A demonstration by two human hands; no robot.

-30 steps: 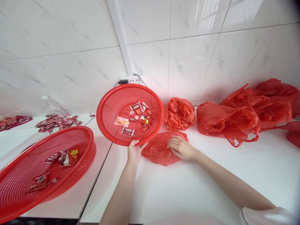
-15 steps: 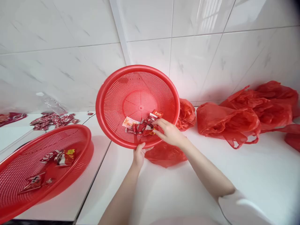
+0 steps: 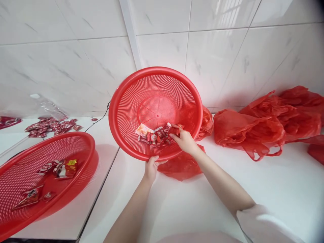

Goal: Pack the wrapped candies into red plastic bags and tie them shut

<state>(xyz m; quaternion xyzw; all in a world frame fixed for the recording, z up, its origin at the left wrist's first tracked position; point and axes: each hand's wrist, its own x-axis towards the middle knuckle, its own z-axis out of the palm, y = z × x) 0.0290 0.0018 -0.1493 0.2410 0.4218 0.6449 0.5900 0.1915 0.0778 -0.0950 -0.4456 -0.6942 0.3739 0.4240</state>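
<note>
A red plastic sieve basket (image 3: 155, 72) is tilted toward me, its inside facing my view. My left hand (image 3: 152, 167) grips its lower rim, thumb on top and the fingers beneath, partly hidden. Several small red wrapped candies (image 3: 153, 137) and a pinkish banknote-like paper (image 3: 143, 129) are gathered low inside the basket. Reaching in over the right side, my right hand (image 3: 186, 141) pinches a red wrapped packet (image 3: 174, 130) at the edge of that pile. Below the basket, a red plastic bag (image 3: 181, 170) lies on the white table.
To the left stands a second red sieve basket (image 3: 88, 143) with a few packets (image 3: 66, 168) in it. Behind it are a heap of small red packets (image 3: 42, 126) and a clear bottle (image 3: 50, 106). Crumpled red bags (image 3: 249, 131) lie at right along the tiled wall (image 3: 162, 50).
The basket has shifted a little to the right, uncovering a black cable behind its left side. My right hand has moved slightly right among the candies, now with a red packet at its fingertips.
</note>
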